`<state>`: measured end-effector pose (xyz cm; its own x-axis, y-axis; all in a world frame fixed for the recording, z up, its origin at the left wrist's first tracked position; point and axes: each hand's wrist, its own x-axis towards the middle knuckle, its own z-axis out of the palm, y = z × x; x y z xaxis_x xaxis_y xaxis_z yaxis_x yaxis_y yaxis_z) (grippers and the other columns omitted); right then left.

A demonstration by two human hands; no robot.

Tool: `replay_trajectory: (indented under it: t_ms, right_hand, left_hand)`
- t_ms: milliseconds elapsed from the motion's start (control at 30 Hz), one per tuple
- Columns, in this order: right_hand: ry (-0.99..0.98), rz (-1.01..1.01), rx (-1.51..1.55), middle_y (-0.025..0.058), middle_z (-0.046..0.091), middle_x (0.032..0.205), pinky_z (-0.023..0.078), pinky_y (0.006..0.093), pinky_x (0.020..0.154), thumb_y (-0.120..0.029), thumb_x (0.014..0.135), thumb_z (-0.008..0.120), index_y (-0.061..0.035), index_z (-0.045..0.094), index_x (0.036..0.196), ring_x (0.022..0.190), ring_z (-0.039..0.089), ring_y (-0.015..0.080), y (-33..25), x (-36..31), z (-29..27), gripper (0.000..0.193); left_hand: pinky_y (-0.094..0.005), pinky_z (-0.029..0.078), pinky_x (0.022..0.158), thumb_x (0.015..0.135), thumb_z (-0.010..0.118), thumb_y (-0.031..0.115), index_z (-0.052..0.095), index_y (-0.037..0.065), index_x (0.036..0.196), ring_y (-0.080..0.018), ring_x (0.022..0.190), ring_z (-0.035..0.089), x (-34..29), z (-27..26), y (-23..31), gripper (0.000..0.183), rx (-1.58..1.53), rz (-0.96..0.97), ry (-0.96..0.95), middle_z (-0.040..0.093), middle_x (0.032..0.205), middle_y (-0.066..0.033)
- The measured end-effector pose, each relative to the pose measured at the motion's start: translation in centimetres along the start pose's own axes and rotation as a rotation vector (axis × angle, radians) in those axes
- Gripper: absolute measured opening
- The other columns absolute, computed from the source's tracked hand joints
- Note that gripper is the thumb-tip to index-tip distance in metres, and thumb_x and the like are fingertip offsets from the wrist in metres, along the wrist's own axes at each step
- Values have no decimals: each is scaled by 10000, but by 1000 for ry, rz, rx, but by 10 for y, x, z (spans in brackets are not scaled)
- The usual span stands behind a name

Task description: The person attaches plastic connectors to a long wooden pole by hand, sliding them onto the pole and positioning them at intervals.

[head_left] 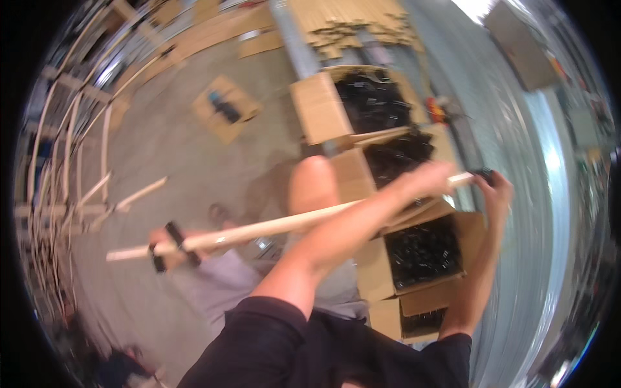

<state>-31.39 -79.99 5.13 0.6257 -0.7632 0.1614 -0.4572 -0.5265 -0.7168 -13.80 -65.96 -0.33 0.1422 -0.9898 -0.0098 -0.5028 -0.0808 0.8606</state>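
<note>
A long pale wooden stick lies slantwise across my lap, over my legs. Near its far left end sit two black fittings. My left hand reaches across to the right, closed round the stick close to its right end. My right hand pinches a small black piece at that right tip, its exact shape blurred. Below and beside my hands stand open cardboard boxes filled with black plastic parts.
Stacked wooden sticks lie at the far end. Left is a wooden-slat rack. A cardboard sheet with a black and blue item lies on the floor. Shiny wrapped material runs along the right, with a grey box upon it.
</note>
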Motion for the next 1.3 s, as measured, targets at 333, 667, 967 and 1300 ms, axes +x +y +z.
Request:
replay_trajectory:
  t_ms: [333,667,967,1300]
  right_hand:
    - [-159,84,64,28,692,781,436,218,585,-71,837,755,45,729,948,665,580,68,1,31,-2,163]
    - [-267,-61,101,21,686,719,427,223,521,-94,804,786,31,745,918,594,561,60,-79,-10,64,174]
    - [-204,-219,-236,50,629,590,440,292,513,-199,725,826,37,704,746,548,564,91,-204,-49,130,266]
    - [-220,-107,-298,83,654,585,485,332,525,-193,683,789,46,720,729,537,634,155,-210,-43,162,253]
  left_hand:
    - [-436,440,1064,826,756,177,588,-1,1291,-359,1163,594,-437,-174,22,525,462,-489,354,644,1212,-199]
    - [-477,535,769,729,711,180,602,30,870,-328,847,691,-457,-119,-52,233,686,-705,382,692,830,-153]
    - [-458,527,757,803,754,412,765,81,935,-343,810,696,-442,-174,-36,356,296,-768,191,716,803,-164]
    - [-451,529,831,828,751,346,773,115,993,-340,893,700,-447,-171,-27,284,328,-857,208,734,898,-150]
